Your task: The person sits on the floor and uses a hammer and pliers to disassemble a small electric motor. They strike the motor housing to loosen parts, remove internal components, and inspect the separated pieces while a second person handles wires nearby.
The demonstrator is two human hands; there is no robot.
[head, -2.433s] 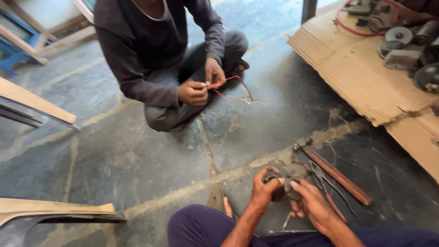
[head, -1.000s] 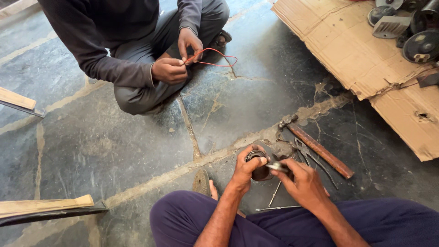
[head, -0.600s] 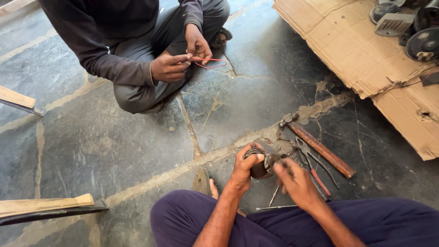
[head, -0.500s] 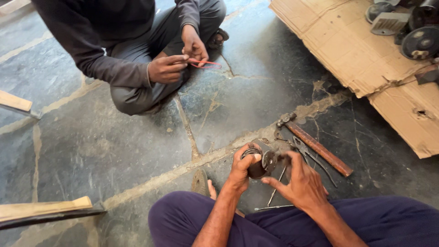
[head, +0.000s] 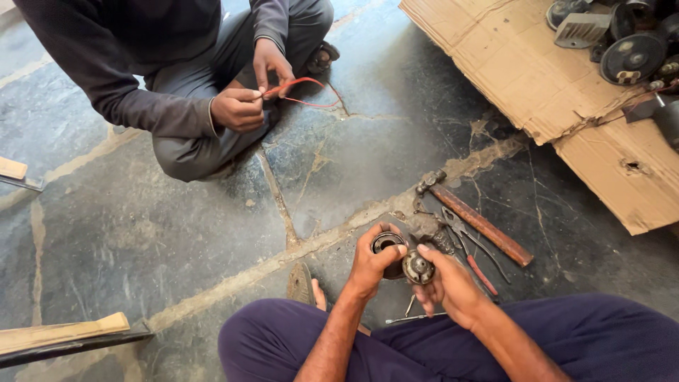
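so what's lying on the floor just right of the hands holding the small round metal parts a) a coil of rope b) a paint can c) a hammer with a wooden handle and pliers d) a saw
c: a hammer with a rusty brown handle lies slantwise on the stone floor, with pliers beside it, just past the right hand, which holds a small round metal part next to the left hand.

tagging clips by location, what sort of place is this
Probably a small repair workshop with work done on the floor. A hammer and pliers lie on cracked stone, dismantled motor parts sit on flattened cardboard, and the left hand holds a round metal part.
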